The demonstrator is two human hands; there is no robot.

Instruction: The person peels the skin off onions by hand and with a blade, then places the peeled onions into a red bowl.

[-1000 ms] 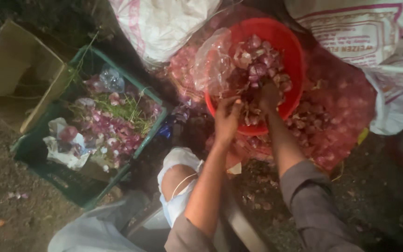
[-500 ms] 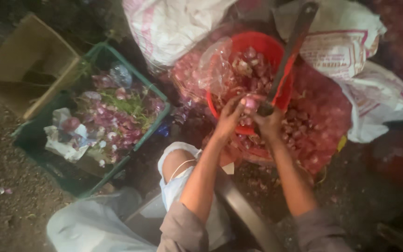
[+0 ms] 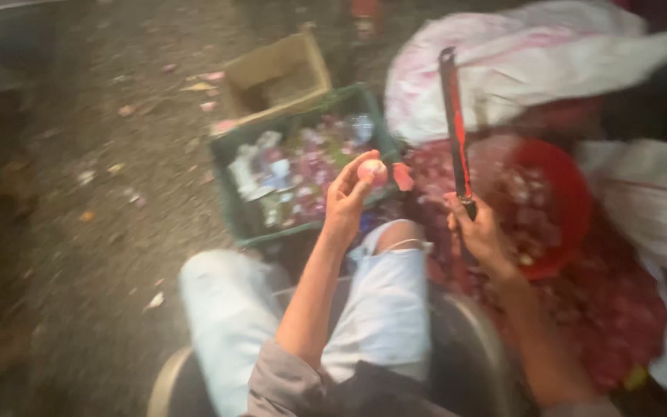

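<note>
Onion [image 3: 373,170], small, round and pale pink, is sitting pinched between the fingertips of the left hand [image 3: 349,197], which is raised above the person's knee. A loose scrap of pink skin [image 3: 402,176] is hanging in the air just beside the onion, on the side toward the right hand [image 3: 479,232]. That right hand is wrapped tight around the handle of a long knife [image 3: 455,131], whose blade is pointing up and away from the body, reddish along its face.

Beyond the left hand, a green crate [image 3: 235,208] is holding peelings and scraps, and a cardboard box [image 3: 275,73] is standing behind it. Just past the right hand, a red basin [image 3: 573,181] is holding more onions, and white sacks [image 3: 526,54] are lying further out.

Judging by its size, the onion is probably light and firm, yet its peeled surface is likely slick and easy to bruise. A fingertip pinch across its widest part, as the left hand is doing now, seems the surest hold, keeping the fingers clear of the blade.
</note>
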